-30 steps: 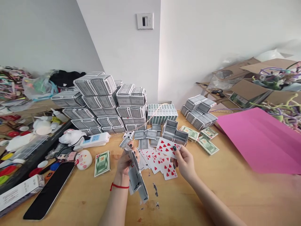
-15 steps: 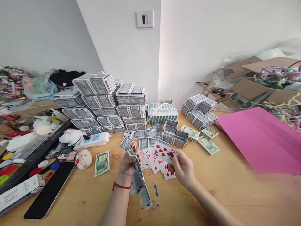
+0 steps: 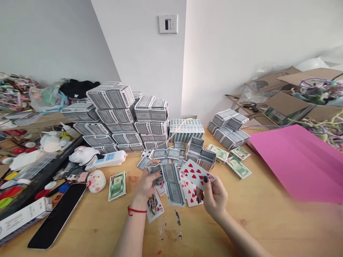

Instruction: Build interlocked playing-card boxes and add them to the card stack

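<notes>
My left hand (image 3: 148,182) is closed on a folded strip of joined playing cards (image 3: 173,185), its grey patterned backs facing up. In my right hand (image 3: 214,192) an eight of hearts (image 3: 197,174) is pinched between thumb and fingers, close to the strip's right edge. Below my left hand shows a queen of hearts (image 3: 154,207); whether it rests on the table I cannot tell. Other heart cards (image 3: 191,192) lie fanned out, partly under the held ones. Behind them are several face-down card pieces (image 3: 173,152) and a small stepped card block (image 3: 199,153).
Tall stacks of card blocks (image 3: 115,116) stand at the back left, with a smaller stack (image 3: 229,126) at right. Green card boxes (image 3: 117,186), a power strip (image 3: 109,159), a phone (image 3: 57,216) and pink sheet (image 3: 300,164) surround the hands. Torn scraps (image 3: 177,217) lie in front.
The card strip in my left hand has turned from edge-on to showing its patterned backs. My right hand has moved slightly right and down with the eight of hearts.
</notes>
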The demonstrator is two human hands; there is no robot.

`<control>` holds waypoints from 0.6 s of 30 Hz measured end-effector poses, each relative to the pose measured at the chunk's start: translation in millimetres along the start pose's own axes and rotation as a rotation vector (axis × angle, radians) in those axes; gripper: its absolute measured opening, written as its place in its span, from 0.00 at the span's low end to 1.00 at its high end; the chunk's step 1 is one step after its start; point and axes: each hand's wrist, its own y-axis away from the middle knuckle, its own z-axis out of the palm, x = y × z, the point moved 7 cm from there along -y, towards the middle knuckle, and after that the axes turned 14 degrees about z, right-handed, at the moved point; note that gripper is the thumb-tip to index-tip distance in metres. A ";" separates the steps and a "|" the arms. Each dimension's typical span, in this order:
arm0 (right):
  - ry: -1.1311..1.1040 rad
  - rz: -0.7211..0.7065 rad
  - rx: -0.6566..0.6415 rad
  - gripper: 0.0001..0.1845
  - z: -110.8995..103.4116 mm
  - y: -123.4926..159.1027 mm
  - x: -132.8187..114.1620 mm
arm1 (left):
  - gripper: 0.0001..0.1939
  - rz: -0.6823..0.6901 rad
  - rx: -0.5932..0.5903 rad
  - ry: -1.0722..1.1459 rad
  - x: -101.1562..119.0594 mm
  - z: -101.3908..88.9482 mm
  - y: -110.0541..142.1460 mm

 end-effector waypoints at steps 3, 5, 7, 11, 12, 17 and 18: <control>0.028 0.030 -0.001 0.10 1.2 -1.7 2.3 | 0.19 -0.013 -0.034 -0.032 -2.5 0.7 -0.4; 0.074 0.062 -0.021 0.10 2.9 -3.2 5.7 | 0.19 -0.032 -0.053 -0.055 -4.5 1.7 0.0; 0.116 0.097 -0.045 0.12 3.8 -5.0 9.7 | 0.20 -0.039 -0.056 -0.077 -5.6 2.2 0.2; 0.166 0.145 -0.073 0.13 2.6 -9.6 14.5 | 0.19 -0.021 -0.041 -0.099 -4.9 1.5 -1.0; 0.185 0.153 -0.090 0.13 3.3 -11.0 15.1 | 0.19 -0.017 -0.038 -0.106 -4.7 0.9 -1.6; 0.154 0.297 -0.189 0.16 5.6 -20.8 25.2 | 0.21 -0.012 -0.003 -0.165 -3.9 -5.4 -5.5; 0.130 0.342 -0.215 0.16 5.7 -23.0 28.2 | 0.21 -0.009 0.002 -0.177 -3.8 -6.2 -6.3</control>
